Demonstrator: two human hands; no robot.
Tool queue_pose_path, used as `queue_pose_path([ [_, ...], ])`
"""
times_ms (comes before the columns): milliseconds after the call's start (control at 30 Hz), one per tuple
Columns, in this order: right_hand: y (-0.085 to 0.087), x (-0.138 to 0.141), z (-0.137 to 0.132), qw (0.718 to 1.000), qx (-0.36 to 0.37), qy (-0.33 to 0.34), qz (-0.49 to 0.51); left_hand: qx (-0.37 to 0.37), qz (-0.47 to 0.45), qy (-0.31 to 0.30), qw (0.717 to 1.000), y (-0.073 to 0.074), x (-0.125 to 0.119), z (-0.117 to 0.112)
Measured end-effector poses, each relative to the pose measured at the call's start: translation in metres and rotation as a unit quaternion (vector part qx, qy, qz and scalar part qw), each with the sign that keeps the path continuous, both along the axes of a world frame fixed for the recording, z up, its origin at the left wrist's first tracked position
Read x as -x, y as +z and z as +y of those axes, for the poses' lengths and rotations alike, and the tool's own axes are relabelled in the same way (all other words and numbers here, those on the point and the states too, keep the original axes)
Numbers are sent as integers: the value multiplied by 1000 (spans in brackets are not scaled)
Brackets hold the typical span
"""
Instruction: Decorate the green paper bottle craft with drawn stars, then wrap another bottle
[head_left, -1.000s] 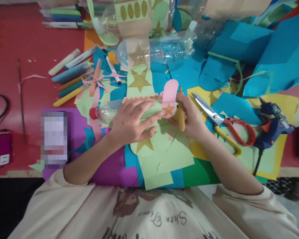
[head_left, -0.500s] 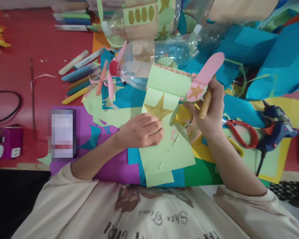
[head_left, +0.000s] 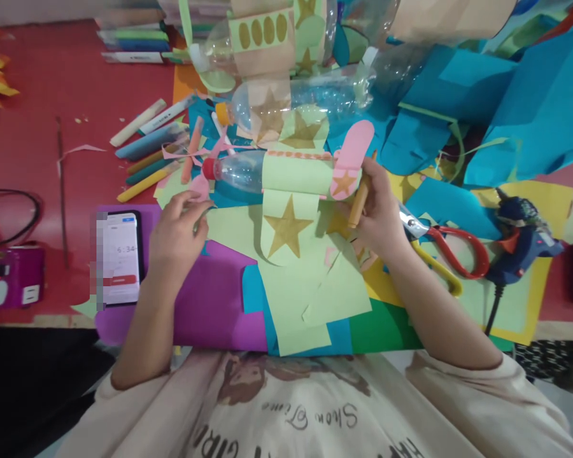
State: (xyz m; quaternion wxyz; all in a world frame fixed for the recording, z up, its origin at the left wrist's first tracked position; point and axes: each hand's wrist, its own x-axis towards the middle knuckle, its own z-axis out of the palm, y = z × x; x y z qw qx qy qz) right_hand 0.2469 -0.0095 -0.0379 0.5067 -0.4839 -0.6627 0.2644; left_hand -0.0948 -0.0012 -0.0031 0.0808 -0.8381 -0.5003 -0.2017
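A clear plastic bottle (head_left: 241, 170) with a red cap lies on its side, dressed as a plane: a light green paper wing (head_left: 286, 203) with a gold star, a pink tail fin (head_left: 349, 159), a pink propeller at the cap. My right hand (head_left: 379, 213) grips the tail end of this bottle plane together with an orange-brown glue stick (head_left: 361, 198). My left hand (head_left: 176, 232) is at the cap end, fingers pinched on a pink propeller blade (head_left: 200, 187).
Red-and-yellow scissors (head_left: 442, 242) and a blue glue gun (head_left: 523, 238) lie right. A phone (head_left: 120, 257) rests on purple paper at left. Markers (head_left: 148, 156) and more decorated bottles (head_left: 291, 102) lie beyond. Blue paper is heaped at far right.
The bottle plane was lifted and tilted up by my right hand, then lowered level. My left hand left the wing and moved left to the propeller.
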Motion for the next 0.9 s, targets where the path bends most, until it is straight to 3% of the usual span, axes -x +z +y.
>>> queue_pose_path([
  [167, 20, 0, -3, 996, -47, -73, 7, 32, 24, -34, 999, 6, 11, -4],
  [300, 39, 8, -11, 977, -129, -164, 50, 65, 18, -3, 998, 11, 12, -3],
  [400, 44, 15, -18, 971, -165, -159, 73, 53, 34, 38, 997, 12, 8, 0],
  [500, 42, 19, -25, 973, -188, -123, 50, 35, 59, 30, 997, 11, 6, 6],
  [567, 39, 21, -27, 974, -200, -90, 47, 37, 3, 39, 999, 9, 8, 11],
  [667, 38, 22, -29, 978, -189, -66, 62, 4, -158, 135, 978, 7, 18, 18],
  [733, 38, 22, -28, 980, -175, -69, 69, 40, -192, 139, 971, 6, 23, 21],
  [900, 40, 22, -28, 980, -163, -76, 83, 140, -95, 87, 982, 3, 19, 24],
])
